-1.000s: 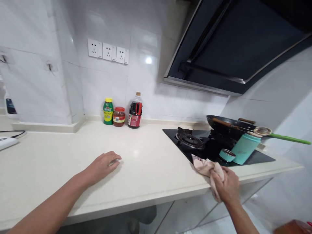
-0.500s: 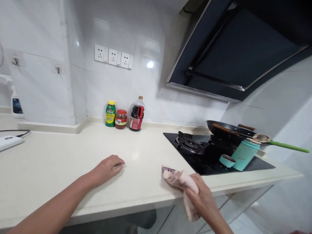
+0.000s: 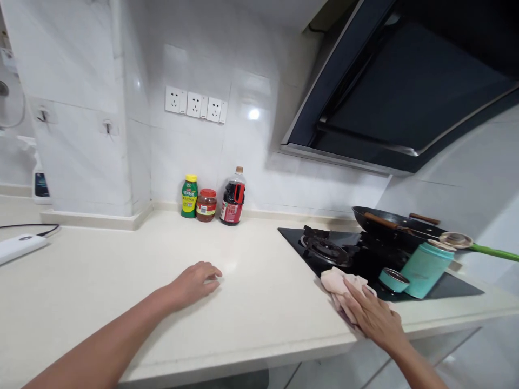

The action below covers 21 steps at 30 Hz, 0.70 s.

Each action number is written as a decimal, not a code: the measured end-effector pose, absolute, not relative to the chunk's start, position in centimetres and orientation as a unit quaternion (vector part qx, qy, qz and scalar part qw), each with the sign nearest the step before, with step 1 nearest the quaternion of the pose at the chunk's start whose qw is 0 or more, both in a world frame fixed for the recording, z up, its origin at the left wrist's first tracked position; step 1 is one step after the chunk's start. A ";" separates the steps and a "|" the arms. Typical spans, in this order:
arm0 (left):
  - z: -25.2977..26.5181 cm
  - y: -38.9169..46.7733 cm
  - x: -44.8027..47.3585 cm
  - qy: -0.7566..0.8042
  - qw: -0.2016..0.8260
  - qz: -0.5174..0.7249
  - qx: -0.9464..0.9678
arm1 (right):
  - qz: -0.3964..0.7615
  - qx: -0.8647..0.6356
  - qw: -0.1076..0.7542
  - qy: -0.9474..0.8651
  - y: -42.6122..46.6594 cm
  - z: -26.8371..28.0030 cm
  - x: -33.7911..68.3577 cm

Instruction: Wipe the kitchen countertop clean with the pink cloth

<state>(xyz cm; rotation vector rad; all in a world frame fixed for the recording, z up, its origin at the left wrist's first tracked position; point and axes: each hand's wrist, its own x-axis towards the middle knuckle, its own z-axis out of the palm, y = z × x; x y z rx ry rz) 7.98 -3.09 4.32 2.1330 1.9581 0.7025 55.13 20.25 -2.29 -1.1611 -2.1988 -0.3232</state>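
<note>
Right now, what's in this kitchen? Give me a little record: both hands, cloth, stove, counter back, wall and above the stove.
Left hand: loosely curled at the counter, nothing visible held
Right hand: laid on the cloth, fingers extended
Cloth: pale pink, at the stove's front left corner
Stove: black, with wok, teal flask, small teal cup
Counter back: green bottle, jar, dark bottle
Wall: three sockets
Above stove: hood

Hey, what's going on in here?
A person's right hand lies spread on a pale pink cloth, across the near edge of the black stove and the counter. The left hand holds nothing. On the stove, a turquoise bottle is beside a small turquoise cup.
</note>
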 end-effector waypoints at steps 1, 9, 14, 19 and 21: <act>3.9 -3.0 7.9 0.637 0.069 0.238 0.730 | -0.122 -0.414 0.279 -0.858 20.5 -2.8 55.4; 3.0 -4.1 9.0 0.574 0.022 0.218 0.789 | -0.268 -0.383 0.116 -0.876 24.3 -3.7 52.0; 2.6 -5.0 9.9 0.563 -0.029 0.215 0.797 | -0.230 -0.352 0.056 -0.906 27.5 -2.5 45.2; 2.4 -5.4 10.7 0.553 -0.097 0.201 0.803 | -0.118 -0.405 0.081 -0.903 32.6 -2.2 37.8; 2.0 -5.1 10.6 0.557 -0.119 0.205 0.796 | -0.106 -0.408 0.085 -0.903 35.4 -2.2 35.0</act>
